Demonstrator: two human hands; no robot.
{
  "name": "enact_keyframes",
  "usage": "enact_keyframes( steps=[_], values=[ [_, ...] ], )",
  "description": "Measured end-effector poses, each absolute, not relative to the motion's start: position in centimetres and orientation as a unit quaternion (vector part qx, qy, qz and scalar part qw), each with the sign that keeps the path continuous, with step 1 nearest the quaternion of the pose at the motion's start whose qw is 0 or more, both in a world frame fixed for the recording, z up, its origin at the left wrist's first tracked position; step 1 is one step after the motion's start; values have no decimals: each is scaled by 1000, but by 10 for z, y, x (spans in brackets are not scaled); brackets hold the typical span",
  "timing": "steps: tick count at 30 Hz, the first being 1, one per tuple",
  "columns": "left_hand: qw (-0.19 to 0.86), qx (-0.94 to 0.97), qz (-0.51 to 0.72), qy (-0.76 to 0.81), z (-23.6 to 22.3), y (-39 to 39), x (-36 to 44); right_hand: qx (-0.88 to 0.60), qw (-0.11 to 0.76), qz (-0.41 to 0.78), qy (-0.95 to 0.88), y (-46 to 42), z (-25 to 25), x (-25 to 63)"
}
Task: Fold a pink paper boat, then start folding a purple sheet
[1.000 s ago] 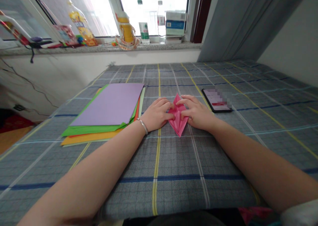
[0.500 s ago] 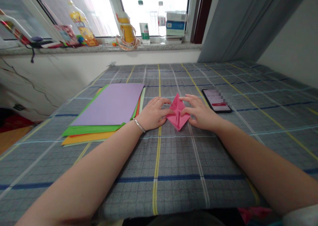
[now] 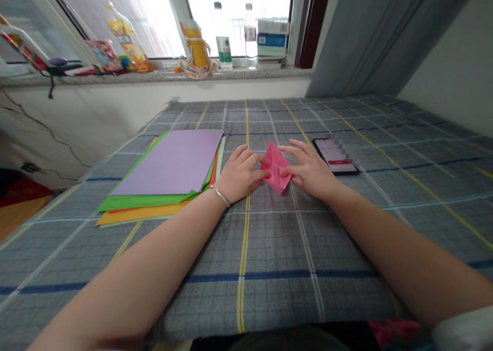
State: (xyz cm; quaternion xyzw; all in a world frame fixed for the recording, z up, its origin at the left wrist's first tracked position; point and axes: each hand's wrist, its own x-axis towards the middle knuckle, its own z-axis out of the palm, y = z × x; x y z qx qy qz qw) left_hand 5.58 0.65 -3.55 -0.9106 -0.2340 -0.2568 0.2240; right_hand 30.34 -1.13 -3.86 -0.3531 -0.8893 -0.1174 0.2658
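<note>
Between my two hands is a small piece of folded pink paper (image 3: 276, 168), diamond-shaped with a crease down its middle, tilted a little to one side. My left hand (image 3: 242, 173), with a silver bangle at the wrist, pinches its left corner between thumb and fingers. On the opposite side my right hand (image 3: 310, 171) has its thumb on the paper's right part and its index finger near the upper right edge; the other fingers are bent. The underside of the paper is hidden.
Left of my hands lies a stack of coloured paper (image 3: 169, 161), lilac on top. A phone (image 3: 336, 156) with a lit screen rests to the right. Plaid cloth (image 3: 277, 248) covers the surface. Bottles and boxes (image 3: 271, 40) line the windowsill behind.
The pink paper has turned slightly, its top tip shifting left and its bottom tip right and upward. My left fingers have risen a little, and the right fingers have lifted off the upper edge.
</note>
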Motion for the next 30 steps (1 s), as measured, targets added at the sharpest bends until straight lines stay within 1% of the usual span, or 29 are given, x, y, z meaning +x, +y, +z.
enact_keyframes(
  steps=[3, 6, 9, 11, 13, 17, 22, 25, 30],
  values=[
    [237, -898, -257, -266, -37, 7, 56, -375, 273, -123, -877, -8, -41, 305],
    [224, -898, -246, -286, -36, 5, 55, -378, 285, -120, -873, -12, -34, 310],
    [199, -897, -252, -305, -34, 2, 55, -424, 353, -104, -828, -25, -14, 312],
    [184, -891, -265, -320, -33, 1, 55, -468, 374, -50, -799, -39, 1, 308],
    [174, -883, -280, -335, -33, 1, 56, -499, 344, -14, -795, -53, 12, 300],
    [166, -863, -305, -366, -34, 3, 55, -541, 222, -87, -807, -75, 16, 276],
    [147, -860, -290, -394, -34, 2, 54, -583, 138, -128, -791, -81, 6, 259],
    [138, -861, -270, -408, -33, 1, 55, -601, 125, -124, -779, -76, 2, 256],
    [132, -863, -255, -416, -33, 0, 55, -642, 157, -128, -740, -52, 2, 266]
  ],
)
